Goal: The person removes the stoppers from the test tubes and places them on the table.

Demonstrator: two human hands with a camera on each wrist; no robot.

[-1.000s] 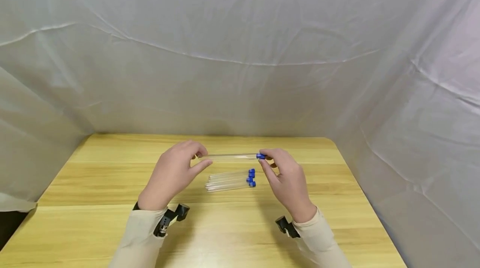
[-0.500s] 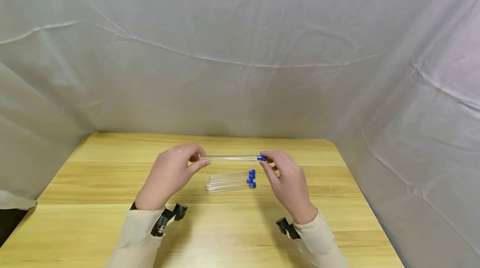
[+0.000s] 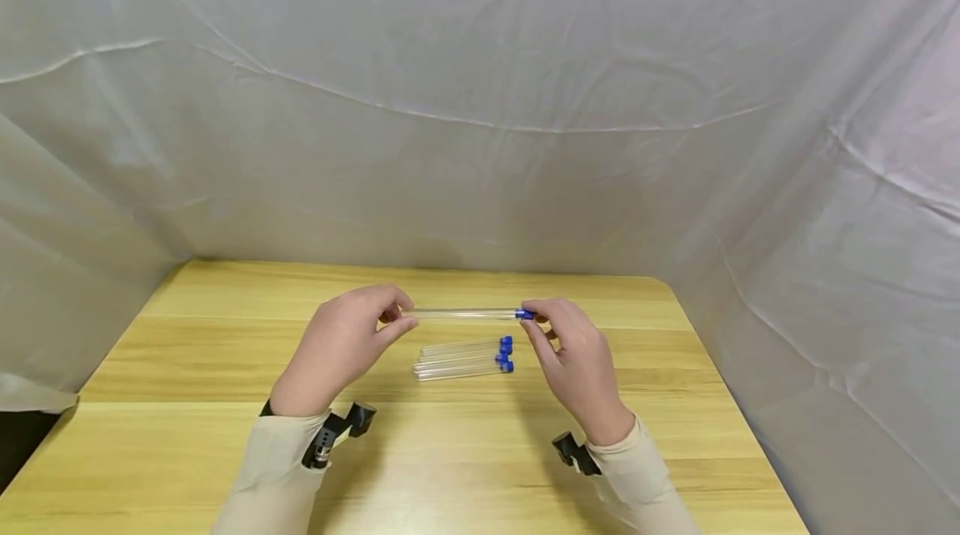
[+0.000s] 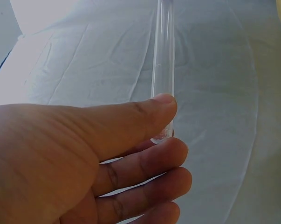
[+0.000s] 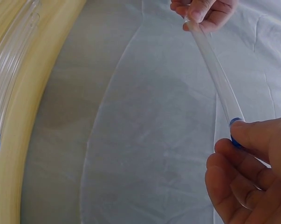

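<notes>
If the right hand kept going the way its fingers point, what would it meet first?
Probably nothing on the table: the right hand points up and away past the blue cap it pinches, toward the white sheet. Depth is unclear.

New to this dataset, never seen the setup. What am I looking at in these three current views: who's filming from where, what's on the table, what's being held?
No machine here: a person works with two bare hands and wears three cameras. The wide picture comes from a camera on the head, looking down at a wooden table with a white sheet hung behind and around it. The black clips at the sleeves are likely the wrist cameras; each gives a close view of its own hand.

The left hand and right hand hold one clear tube level above the table. The left pinches its closed round end, which the left wrist view shows well. The right pinches the blue cap at the other end, also seen in the right wrist view.

A few more tubes with blue caps lie side by side on the table below.
</notes>
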